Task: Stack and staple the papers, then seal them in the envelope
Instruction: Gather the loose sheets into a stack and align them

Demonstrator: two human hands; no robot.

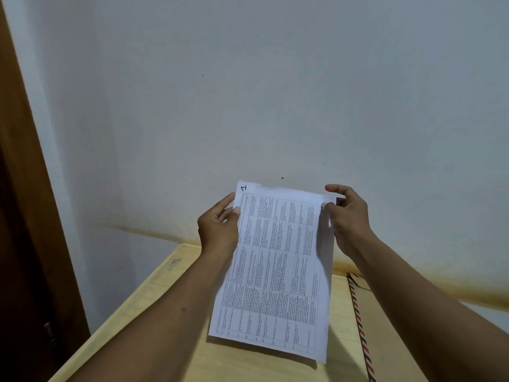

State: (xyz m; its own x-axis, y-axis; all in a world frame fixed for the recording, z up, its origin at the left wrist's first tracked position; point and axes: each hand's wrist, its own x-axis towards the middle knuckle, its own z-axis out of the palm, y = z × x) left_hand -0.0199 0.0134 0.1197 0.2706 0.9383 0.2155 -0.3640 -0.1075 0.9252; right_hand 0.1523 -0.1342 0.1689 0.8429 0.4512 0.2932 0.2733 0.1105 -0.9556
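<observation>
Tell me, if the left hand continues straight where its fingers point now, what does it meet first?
Probably the wall: the left hand, holding the papers, points up and away; depth is unclear.

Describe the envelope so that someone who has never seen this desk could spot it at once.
Start at the pale yellow wooden table against the white wall, then look to its right side, beyond the printed white papers held up in both hands. The brown paper envelope lies flat there, partly under the right forearm. Its red and dark blue striped border sets it apart.
</observation>
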